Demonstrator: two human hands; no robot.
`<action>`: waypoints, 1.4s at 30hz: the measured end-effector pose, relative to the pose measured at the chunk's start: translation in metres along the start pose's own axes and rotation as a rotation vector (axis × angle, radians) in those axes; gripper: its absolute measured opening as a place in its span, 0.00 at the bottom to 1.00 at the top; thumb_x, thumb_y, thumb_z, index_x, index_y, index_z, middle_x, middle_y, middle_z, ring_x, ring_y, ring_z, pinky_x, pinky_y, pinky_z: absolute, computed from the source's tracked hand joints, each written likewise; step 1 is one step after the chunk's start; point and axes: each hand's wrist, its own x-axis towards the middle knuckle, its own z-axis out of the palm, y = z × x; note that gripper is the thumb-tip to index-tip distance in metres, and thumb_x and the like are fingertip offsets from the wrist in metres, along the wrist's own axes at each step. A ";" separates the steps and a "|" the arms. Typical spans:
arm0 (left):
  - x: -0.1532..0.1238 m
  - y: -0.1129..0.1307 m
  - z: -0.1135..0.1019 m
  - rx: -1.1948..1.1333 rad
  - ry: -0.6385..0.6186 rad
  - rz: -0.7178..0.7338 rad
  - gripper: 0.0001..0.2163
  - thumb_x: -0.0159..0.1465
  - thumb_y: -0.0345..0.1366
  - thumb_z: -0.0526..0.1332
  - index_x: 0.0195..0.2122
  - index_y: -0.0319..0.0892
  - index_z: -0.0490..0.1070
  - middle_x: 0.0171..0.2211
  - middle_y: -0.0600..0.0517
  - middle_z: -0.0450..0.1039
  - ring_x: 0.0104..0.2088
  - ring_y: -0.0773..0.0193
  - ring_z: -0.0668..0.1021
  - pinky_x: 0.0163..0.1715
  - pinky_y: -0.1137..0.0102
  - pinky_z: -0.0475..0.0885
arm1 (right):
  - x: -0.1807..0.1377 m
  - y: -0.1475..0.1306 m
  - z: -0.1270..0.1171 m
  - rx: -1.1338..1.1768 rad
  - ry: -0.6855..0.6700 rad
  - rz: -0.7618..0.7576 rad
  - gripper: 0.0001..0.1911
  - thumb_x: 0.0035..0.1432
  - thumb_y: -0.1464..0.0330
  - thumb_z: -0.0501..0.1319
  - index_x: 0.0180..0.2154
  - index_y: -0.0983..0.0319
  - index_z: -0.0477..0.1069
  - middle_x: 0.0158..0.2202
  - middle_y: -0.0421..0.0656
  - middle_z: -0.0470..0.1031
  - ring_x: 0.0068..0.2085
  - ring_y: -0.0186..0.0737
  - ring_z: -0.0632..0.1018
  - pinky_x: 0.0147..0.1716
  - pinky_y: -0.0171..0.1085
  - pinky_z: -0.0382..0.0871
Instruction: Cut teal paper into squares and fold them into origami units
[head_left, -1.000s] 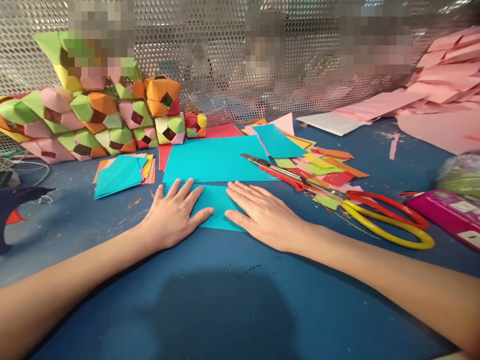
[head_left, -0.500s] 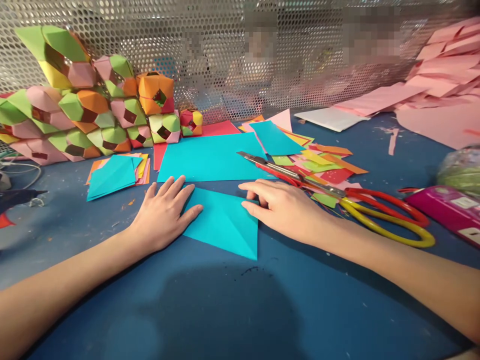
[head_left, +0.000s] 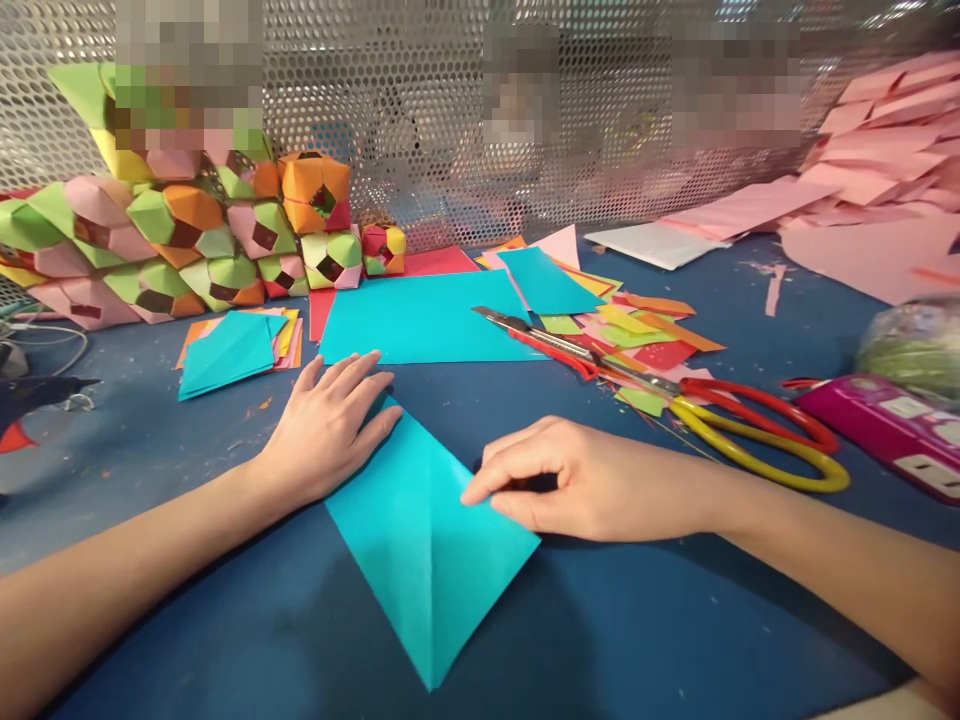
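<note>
A folded sheet of blue paper [head_left: 431, 540] lies turned on the table, one corner pointing toward me and a crease running up from that corner. My left hand [head_left: 326, 425] rests flat across its upper left part, fingers stretched out, covering that corner. At the sheet's right edge, my right hand [head_left: 562, 485] has thumb and index finger closed on the paper. Beyond both hands lies a larger blue sheet [head_left: 420, 315], partly over a red sheet. A box cutter [head_left: 532, 330] and scissors with red and yellow handles [head_left: 757, 430] lie to the right.
A stack of folded paper modules [head_left: 176, 220] stands at the back left, before a perforated metal screen [head_left: 442, 130]. Folded papers [head_left: 229, 350] lie left, colourful scraps [head_left: 652, 330] right. Pink strips [head_left: 885, 140] are heaped back right, near a magenta box [head_left: 892, 430]. A glue gun [head_left: 37, 400] sits far left.
The blue paper has turned clockwise, its near corner swinging toward me and leftward. My right hand has come nearer along with its edge. My left hand has stayed nearly still.
</note>
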 end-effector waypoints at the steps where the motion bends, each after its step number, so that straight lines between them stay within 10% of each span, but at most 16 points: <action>1: 0.000 0.000 0.000 -0.004 0.004 0.008 0.20 0.70 0.45 0.47 0.54 0.40 0.70 0.61 0.41 0.64 0.60 0.48 0.68 0.60 0.44 0.58 | 0.000 -0.001 0.001 0.009 -0.016 -0.039 0.15 0.58 0.78 0.56 0.41 0.60 0.78 0.34 0.39 0.78 0.30 0.30 0.75 0.29 0.30 0.69; 10: -0.003 -0.006 -0.006 -0.126 0.188 0.054 0.19 0.71 0.42 0.48 0.61 0.43 0.60 0.65 0.43 0.57 0.64 0.52 0.62 0.62 0.52 0.57 | 0.000 0.009 0.011 -0.455 0.402 -0.603 0.13 0.63 0.76 0.54 0.45 0.62 0.75 0.40 0.46 0.81 0.48 0.38 0.77 0.46 0.40 0.71; 15: -0.010 -0.001 -0.015 -0.211 0.258 0.225 0.26 0.70 0.48 0.45 0.67 0.48 0.45 0.69 0.42 0.44 0.68 0.49 0.54 0.63 0.50 0.54 | 0.001 0.013 0.015 -0.872 0.635 -0.534 0.10 0.62 0.74 0.57 0.42 0.59 0.75 0.37 0.42 0.81 0.40 0.38 0.79 0.41 0.42 0.67; 19: -0.013 0.009 -0.017 -0.159 0.195 0.497 0.29 0.63 0.57 0.53 0.61 0.48 0.58 0.64 0.42 0.59 0.64 0.47 0.63 0.64 0.47 0.52 | 0.006 0.014 0.020 -1.011 0.652 -0.470 0.08 0.61 0.75 0.57 0.37 0.63 0.75 0.25 0.40 0.78 0.27 0.35 0.75 0.34 0.42 0.62; 27: -0.013 0.011 -0.018 -0.048 0.285 0.611 0.04 0.64 0.31 0.57 0.37 0.43 0.71 0.47 0.47 0.77 0.53 0.58 0.76 0.60 0.56 0.66 | 0.011 0.012 0.027 -1.055 0.604 -0.486 0.11 0.62 0.74 0.56 0.31 0.64 0.76 0.19 0.38 0.70 0.24 0.34 0.66 0.32 0.40 0.58; 42: -0.013 0.005 -0.019 0.014 0.473 0.573 0.10 0.64 0.35 0.59 0.46 0.44 0.68 0.49 0.45 0.76 0.53 0.54 0.75 0.58 0.50 0.65 | 0.009 0.026 0.006 -1.286 0.665 -0.490 0.09 0.60 0.75 0.59 0.28 0.62 0.74 0.31 0.41 0.76 0.36 0.38 0.71 0.40 0.41 0.58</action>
